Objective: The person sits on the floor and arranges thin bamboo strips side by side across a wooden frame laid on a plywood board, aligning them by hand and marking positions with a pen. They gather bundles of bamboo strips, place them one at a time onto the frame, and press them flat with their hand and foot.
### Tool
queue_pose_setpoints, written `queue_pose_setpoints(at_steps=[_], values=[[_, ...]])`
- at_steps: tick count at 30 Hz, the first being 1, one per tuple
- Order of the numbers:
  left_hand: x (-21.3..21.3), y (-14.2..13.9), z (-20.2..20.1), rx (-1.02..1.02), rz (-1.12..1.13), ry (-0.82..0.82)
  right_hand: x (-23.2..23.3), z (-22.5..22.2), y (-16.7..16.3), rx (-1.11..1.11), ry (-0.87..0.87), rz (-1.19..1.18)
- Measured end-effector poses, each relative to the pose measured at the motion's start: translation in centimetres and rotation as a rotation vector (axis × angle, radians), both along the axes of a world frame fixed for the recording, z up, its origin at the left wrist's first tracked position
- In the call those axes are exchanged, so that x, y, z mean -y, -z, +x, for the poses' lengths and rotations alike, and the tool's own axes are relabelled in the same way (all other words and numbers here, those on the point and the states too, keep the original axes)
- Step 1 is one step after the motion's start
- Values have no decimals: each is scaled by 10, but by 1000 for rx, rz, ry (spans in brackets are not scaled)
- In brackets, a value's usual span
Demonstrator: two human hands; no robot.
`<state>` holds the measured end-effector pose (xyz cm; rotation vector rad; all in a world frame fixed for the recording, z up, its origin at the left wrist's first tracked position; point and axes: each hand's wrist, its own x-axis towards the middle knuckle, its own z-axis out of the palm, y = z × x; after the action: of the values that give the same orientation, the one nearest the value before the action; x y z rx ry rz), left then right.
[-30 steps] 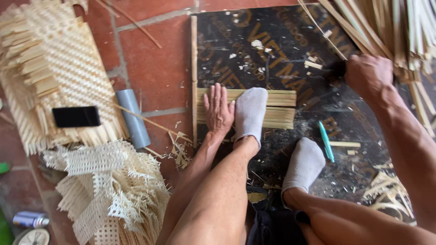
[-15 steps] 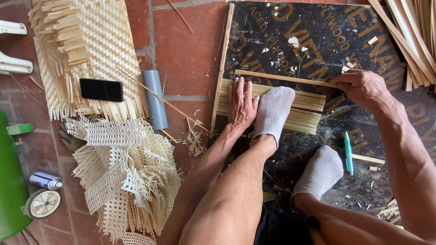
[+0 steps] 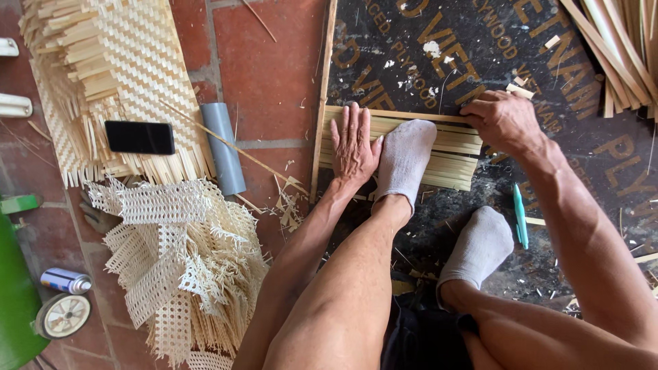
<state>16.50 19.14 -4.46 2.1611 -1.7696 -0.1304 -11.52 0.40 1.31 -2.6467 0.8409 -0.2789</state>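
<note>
While I sit on the red tiled floor [image 3: 274, 75], my left hand [image 3: 354, 145] lies flat and open, fingers spread, pressing on the row of pale bamboo strips [image 3: 452, 154] laid side by side on the dark printed plywood board [image 3: 439, 62]. Just beside it my left foot in a grey sock [image 3: 404, 159] rests on the same strips. My right hand [image 3: 504, 120] is curled at their top right edge, fingertips touching the uppermost strip; whether it actually pinches that strip I cannot tell. A teal pen [image 3: 520, 216] lies on the board near my other socked foot [image 3: 478, 243]. Off to the left, on the floor, a black phone [image 3: 140, 137] sits on a woven bamboo mat [image 3: 116, 68], with a grey plastic tube [image 3: 223, 147] next to it.
</note>
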Motion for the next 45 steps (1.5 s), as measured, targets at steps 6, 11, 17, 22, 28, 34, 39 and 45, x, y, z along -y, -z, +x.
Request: queue_pose_setpoints(at_steps=[6, 11, 17, 22, 28, 34, 39, 45], values=[[-1, 3, 2, -7, -27, 31, -7, 12, -9, -269, 53, -15], [-2, 6, 2, 3, 0, 41, -5, 10, -15, -347, -22, -31], [-2, 6, 3, 2, -17, 40, -5, 8, -8, -320, 23, 21], [-4, 3, 2, -9, -49, 6, -12, 16, 1, -270, 36, -3], [-2, 4, 4, 54, -27, 7, -19, 17, -4, -125, 71, -14], [-3, 8, 2, 31, -28, 13, -26, 13, -4, -46, 133, -15], [-4, 11, 2, 11, 10, -2, -32, 9, 2, -9, 147, 4], [-6, 10, 3, 31, -15, 9, -39, 7, 8, 50, 205, -72]])
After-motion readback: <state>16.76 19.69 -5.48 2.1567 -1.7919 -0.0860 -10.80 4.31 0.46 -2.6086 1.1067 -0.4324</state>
